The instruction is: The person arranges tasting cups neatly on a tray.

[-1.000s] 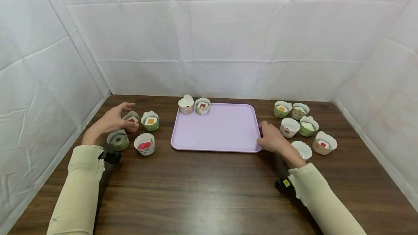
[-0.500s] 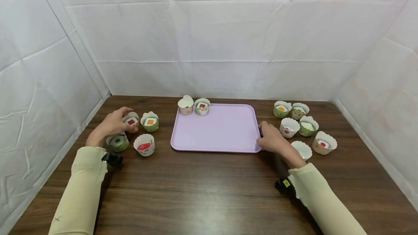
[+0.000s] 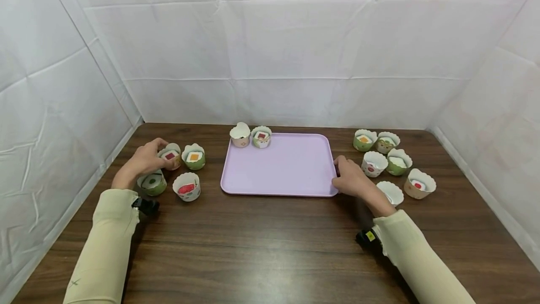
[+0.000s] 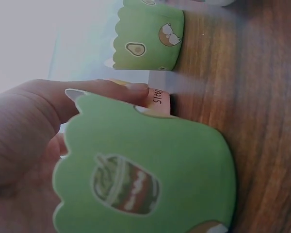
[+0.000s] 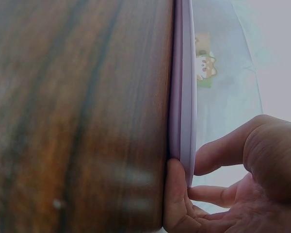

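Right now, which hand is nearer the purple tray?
Right: the right hand grips the purple tray by its right edge; the left hand holds a paper cup left of the tray.

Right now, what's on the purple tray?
Two paper cups near its far left corner; the green one holds a white, red-marked block. They hide the tray beneath.

The pale lilac tray [image 3: 282, 163], rectangular with rounded corners and a raised rim, lies on the counter [image 3: 270, 247]. To its left, a pinkish-tan paper cup [image 3: 172, 147], scalloped-edged and upright, holds a white square piece [image 3: 170, 155] with a dark red centre.
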Demonstrator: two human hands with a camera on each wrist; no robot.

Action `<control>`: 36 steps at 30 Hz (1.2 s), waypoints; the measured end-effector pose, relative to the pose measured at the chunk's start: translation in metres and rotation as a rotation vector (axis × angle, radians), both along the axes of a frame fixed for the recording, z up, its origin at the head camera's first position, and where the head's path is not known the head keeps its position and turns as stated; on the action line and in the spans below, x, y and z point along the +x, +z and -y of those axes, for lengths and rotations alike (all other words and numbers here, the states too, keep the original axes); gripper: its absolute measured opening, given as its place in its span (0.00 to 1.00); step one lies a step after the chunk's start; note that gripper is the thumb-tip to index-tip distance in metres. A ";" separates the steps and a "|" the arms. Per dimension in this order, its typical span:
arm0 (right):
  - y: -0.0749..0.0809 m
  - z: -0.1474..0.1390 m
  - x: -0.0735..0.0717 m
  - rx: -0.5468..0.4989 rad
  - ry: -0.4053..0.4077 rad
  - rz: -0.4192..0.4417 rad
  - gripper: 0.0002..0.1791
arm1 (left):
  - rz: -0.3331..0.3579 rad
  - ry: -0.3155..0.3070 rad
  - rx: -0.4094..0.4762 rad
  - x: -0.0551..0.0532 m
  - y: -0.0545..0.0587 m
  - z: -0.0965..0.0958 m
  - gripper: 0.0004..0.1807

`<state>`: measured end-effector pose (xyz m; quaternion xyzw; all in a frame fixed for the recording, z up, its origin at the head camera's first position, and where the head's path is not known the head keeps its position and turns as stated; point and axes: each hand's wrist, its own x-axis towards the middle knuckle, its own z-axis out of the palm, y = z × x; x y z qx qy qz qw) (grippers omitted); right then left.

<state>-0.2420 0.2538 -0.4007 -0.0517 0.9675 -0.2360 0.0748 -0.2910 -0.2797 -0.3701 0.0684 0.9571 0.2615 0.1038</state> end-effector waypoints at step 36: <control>0.003 0.000 0.001 -0.007 -0.003 0.015 0.32 | -0.157 0.082 0.085 0.003 0.014 -0.010 0.41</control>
